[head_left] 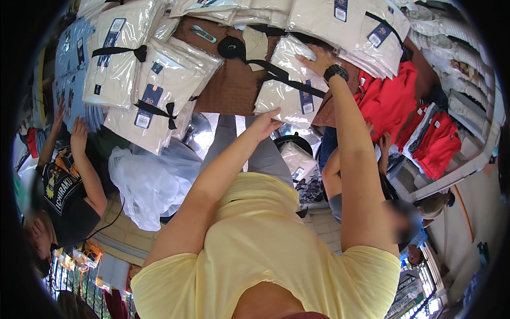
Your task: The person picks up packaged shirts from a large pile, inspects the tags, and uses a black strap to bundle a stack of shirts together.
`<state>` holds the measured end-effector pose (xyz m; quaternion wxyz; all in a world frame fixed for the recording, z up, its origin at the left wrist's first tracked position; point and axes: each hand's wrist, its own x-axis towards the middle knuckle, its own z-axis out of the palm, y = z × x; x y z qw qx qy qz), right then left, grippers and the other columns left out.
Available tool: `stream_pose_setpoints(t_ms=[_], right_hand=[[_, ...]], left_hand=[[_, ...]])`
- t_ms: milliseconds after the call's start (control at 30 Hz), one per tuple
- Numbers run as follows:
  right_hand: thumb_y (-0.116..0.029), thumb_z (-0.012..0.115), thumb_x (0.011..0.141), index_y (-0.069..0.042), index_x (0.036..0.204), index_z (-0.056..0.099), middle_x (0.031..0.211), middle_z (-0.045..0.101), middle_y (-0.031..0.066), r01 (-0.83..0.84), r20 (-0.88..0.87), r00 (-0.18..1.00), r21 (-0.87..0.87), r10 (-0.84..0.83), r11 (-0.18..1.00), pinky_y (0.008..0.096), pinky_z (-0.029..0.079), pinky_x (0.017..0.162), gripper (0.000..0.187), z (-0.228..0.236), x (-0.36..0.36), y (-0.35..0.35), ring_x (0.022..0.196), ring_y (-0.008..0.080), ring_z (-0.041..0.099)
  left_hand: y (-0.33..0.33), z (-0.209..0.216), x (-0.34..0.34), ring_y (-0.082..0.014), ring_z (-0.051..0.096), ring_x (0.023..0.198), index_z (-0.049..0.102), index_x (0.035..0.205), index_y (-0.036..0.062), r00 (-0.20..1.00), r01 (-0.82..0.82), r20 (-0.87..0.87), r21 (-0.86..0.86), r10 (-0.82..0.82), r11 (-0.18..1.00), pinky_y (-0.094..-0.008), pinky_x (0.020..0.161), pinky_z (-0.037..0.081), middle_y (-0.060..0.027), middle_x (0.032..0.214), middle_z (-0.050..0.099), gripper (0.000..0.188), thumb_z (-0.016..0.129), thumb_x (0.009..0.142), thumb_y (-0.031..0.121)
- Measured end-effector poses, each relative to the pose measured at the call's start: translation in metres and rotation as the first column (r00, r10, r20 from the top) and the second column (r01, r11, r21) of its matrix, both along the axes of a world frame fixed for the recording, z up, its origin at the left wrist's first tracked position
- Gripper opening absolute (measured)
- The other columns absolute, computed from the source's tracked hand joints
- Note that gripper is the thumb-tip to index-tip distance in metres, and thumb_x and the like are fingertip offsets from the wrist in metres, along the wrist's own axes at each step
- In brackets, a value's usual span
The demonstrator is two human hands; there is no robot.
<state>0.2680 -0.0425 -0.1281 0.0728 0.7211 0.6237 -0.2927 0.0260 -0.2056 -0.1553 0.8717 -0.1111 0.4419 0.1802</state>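
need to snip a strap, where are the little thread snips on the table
In the head view the thread snips lie on the brown table at upper centre-left, just left of the black strap roll, between the bagged cream garment stacks.

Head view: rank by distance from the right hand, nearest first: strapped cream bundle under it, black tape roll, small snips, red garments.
1. Strapped cream bundle: directly under the right hand, touching.
2. Red garments: to the hand's right.
3. Black tape roll: to its left on the brown table; close to the red garments' rank.
4. Small snips: farthest left.

Bright daylight, dark fisheye-warped rim
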Motion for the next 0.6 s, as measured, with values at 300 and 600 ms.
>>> stream_pose_setpoints(t_ms=[300,600], right_hand=[[-0.061,0.055,0.080,-0.015,0.135,0.043,0.133,0.045,0.0187,-0.089,0.190,0.981,0.344,0.023,0.935,0.0486,0.035,0.101,0.073,-0.008,0.000,-0.012,0.120,0.0426,0.042],[-0.017,0.074,0.071,-0.005,0.101,0.059,0.098,0.056,0.0139,0.047,-0.119,0.993,0.424,0.004,0.904,0.0446,0.043,0.079,0.036,0.034,-0.093,-0.079,0.094,0.0352,0.051]], left_hand=[[-0.004,0.012,0.011,-0.0269,0.052,0.113,0.044,0.126,0.0003,0.999,0.040,0.005,0.049,-0.040,0.998,-0.0422,0.101,0.040,-0.0155,0.121,0.052,0.048,0.059,0.092,0.030],[0.057,0.017,-0.020,-0.0193,0.061,0.067,0.056,0.102,-0.0026,0.303,0.854,-0.875,0.425,0.379,0.299,-0.0334,0.059,0.050,-0.0164,0.094,0.059,0.044,0.076,0.075,0.025]])
